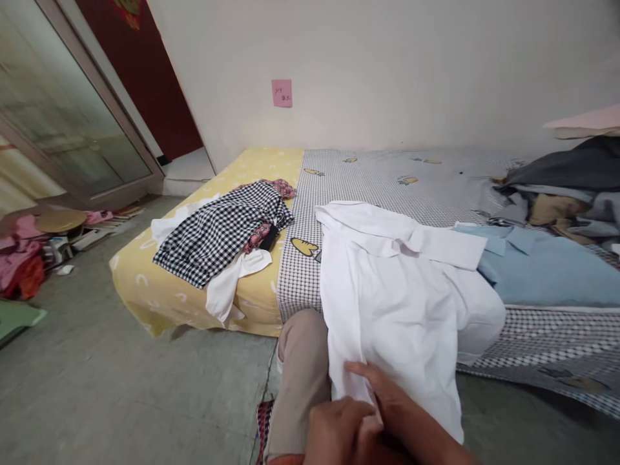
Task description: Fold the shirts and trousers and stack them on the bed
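A white garment [407, 303] with a collar lies over the edge of the bed, its lower part draped towards my lap. Near the bottom of the view, my left hand [339, 429] is closed on the edge of the white cloth, fingers curled. My right hand [387, 400] is just beside it, fingers closed on the same front edge of the garment. Both hands are close together, and parts of the fingers are hidden in the folds.
A black-and-white checked garment [217, 226] lies on the yellow bedding [140, 278] to the left. A light blue shirt [557, 268] and a pile of dark clothes [557, 161] are on the right. My knee [303, 361] is beside the bed.
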### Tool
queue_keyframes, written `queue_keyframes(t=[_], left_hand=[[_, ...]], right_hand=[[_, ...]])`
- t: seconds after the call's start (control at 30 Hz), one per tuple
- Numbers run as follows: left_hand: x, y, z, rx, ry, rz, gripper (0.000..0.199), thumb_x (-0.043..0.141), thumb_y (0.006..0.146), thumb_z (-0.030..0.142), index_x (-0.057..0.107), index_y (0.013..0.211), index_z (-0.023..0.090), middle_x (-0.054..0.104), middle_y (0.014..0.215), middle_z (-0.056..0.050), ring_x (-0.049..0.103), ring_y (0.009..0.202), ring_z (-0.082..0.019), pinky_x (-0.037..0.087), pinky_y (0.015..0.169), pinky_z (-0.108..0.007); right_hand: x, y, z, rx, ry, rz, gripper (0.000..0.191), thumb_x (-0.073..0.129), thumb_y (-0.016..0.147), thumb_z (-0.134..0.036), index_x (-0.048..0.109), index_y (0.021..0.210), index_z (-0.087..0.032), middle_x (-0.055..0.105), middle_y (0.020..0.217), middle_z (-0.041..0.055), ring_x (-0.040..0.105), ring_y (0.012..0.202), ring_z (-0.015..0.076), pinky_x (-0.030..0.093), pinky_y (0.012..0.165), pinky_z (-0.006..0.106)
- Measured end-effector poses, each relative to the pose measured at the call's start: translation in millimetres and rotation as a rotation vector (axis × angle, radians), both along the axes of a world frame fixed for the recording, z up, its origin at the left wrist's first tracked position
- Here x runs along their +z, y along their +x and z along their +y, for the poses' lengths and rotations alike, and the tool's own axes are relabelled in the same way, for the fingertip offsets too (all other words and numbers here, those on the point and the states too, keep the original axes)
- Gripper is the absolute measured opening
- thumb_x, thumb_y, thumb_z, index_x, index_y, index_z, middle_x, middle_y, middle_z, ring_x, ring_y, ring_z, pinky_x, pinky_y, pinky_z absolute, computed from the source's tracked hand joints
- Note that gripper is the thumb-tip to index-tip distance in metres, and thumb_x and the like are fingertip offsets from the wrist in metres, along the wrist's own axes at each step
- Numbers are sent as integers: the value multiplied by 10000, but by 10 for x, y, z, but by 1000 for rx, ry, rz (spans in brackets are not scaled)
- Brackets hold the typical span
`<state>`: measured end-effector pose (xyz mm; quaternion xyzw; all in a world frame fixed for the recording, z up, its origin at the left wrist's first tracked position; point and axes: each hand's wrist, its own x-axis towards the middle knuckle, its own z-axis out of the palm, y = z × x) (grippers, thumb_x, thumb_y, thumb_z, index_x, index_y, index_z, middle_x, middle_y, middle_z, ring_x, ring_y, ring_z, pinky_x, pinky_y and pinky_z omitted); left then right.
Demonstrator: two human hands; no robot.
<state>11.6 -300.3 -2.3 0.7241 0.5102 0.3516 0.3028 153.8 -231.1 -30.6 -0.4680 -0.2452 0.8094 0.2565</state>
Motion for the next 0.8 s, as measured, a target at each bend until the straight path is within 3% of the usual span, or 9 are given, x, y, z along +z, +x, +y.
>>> queue_keyframes(t=[0.1, 0.13, 0.2, 0.27, 0.37, 0.47, 0.6, 0.7, 0.8], left_hand=[[-28, -212, -25, 438, -151, -253, 492, 330, 1028, 503, 717, 956, 208, 698, 738, -57, 649, 668, -178, 508, 653, -286], [-36, -288, -11, 543, -172, -281, 460, 373, 1013, 514, 710, 968, 204, 693, 760, -53, 640, 676, -180, 518, 667, -292], [-57, -418, 19, 635, -169, -277, 408, 454, 973, 529, 700, 1006, 206, 712, 892, -72, 663, 794, -205, 548, 768, -332], [-86, -489, 19, 614, -170, -249, 382, 501, 944, 521, 691, 1058, 209, 715, 1042, -99, 674, 942, -234, 548, 875, -387], [-103, -466, -42, 510, -216, -250, 422, 540, 913, 534, 666, 1134, 198, 710, 1060, -110, 673, 935, -246, 552, 866, -415], [-50, -346, -62, 393, -262, -330, 530, 509, 912, 585, 630, 1218, 169, 716, 1048, -126, 674, 892, -246, 564, 841, -409], [69, -198, 94, 311, -393, -421, 611, 557, 889, 536, 543, 1373, 163, 704, 1261, -156, 682, 1066, -256, 561, 898, -371], [111, -156, 216, 299, -557, -350, 502, 614, 812, 518, 694, 1163, 168, 770, 1131, -142, 709, 1001, -293, 554, 846, -374], [49, -180, 228, 373, -647, -354, 510, 636, 734, 619, 741, 930, 160, 788, 935, -131, 712, 871, -309, 540, 756, -369]], right_hand=[[170, 33, 44, -108, -234, 25, 437, 710, 792, -541, 733, 1020, -169, 766, 786, 101, 740, 873, 305, 595, 830, 450], [245, 50, 54, -146, -273, 51, 445, 704, 818, -520, 719, 1074, -156, 776, 810, 104, 746, 863, 297, 598, 826, 444], [391, 77, 62, -239, -324, 101, 432, 703, 855, -451, 691, 1159, -144, 792, 866, 106, 754, 848, 279, 595, 844, 431], [507, 85, 59, -293, -335, 126, 416, 687, 886, -399, 675, 1205, -132, 799, 908, 114, 758, 842, 272, 587, 873, 427], [610, 57, 46, -296, -363, 144, 440, 667, 905, -399, 666, 1243, -117, 800, 943, 137, 759, 853, 287, 574, 906, 451], [646, 5, 25, -247, -363, 180, 473, 646, 909, -438, 669, 1255, -116, 798, 961, 155, 758, 860, 303, 567, 913, 476], [628, -63, -35, -111, -312, 259, 484, 653, 880, -457, 691, 1224, -120, 794, 969, 166, 757, 868, 311, 562, 911, 489], [597, -98, -89, -52, -289, 294, 484, 694, 833, -471, 712, 1174, -129, 794, 947, 159, 755, 869, 314, 560, 910, 485], [560, -132, -125, -75, -244, 309, 453, 760, 782, -455, 729, 1107, -140, 793, 923, 145, 749, 884, 311, 552, 919, 471]])
